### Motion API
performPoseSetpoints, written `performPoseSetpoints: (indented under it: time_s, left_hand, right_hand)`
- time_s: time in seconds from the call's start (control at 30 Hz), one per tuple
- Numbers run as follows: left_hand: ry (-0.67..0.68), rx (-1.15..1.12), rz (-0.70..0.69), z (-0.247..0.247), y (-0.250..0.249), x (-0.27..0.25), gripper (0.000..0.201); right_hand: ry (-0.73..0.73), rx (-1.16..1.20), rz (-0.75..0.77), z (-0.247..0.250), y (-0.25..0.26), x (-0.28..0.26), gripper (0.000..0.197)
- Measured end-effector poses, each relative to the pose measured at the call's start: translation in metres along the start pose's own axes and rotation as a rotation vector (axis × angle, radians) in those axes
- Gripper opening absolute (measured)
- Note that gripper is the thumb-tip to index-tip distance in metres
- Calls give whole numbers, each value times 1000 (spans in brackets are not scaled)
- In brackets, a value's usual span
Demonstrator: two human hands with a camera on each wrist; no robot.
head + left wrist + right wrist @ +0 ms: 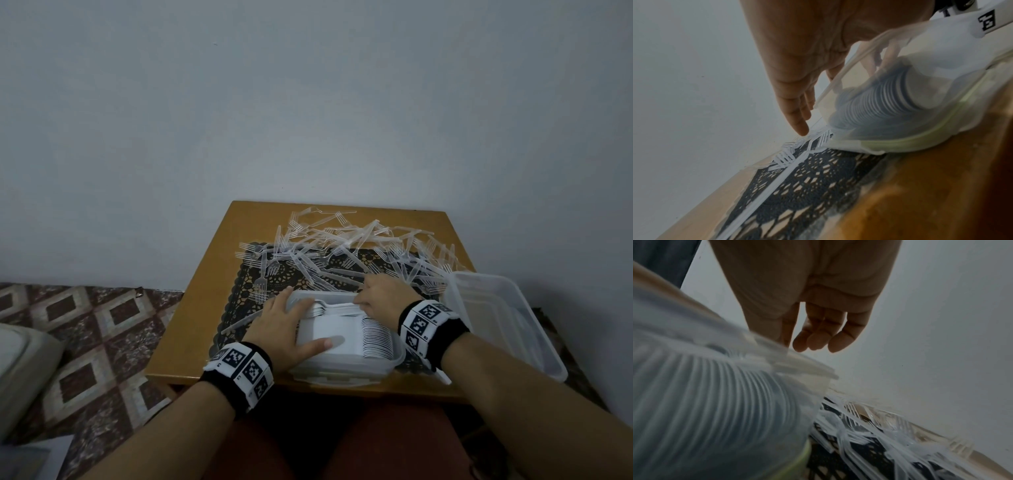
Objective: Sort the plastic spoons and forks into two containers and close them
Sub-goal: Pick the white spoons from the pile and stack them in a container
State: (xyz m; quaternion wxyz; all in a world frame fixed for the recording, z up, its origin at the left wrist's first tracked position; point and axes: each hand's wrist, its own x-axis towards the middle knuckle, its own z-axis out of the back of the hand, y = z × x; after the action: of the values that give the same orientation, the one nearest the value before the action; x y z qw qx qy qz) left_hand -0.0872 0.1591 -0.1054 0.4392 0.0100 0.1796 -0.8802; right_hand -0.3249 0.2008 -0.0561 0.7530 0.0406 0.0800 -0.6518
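Head view: a clear plastic container (346, 368) of stacked white spoons (376, 337) sits at the tabletop's (191, 346) near edge. The left hand (287, 329) rests on it, fingers straight. The right hand (383, 294) hovers at its far rim, fingers loosely curled, gripping nothing visible. Clear forks (342, 246) lie scattered beyond; an open second container (534, 342) sits right.

A dark lace mat (236, 294) lies on the wooden table (191, 342) beside patterned bedding (96, 329).
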Motion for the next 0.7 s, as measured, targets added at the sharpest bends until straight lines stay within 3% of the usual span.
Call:
performPoseSetpoints:
  time_s: [0.13, 0.27, 0.47, 0.7]
  left_hand:
    - [6, 35, 10, 0, 0, 0, 111]
    - [24, 55, 12, 0, 1, -1, 112]
    - [99, 73, 18, -1, -3, -3, 119]
    - [123, 120, 49, 0, -6, -4, 121]
  right_hand:
    - [47, -7, 36, -2, 1, 1, 38]
    - [26, 122, 27, -1, -5, -1, 30]
    - [8, 57, 31, -4, -5, 1, 25]
    - [54, -4, 37, -2, 2, 5, 31]
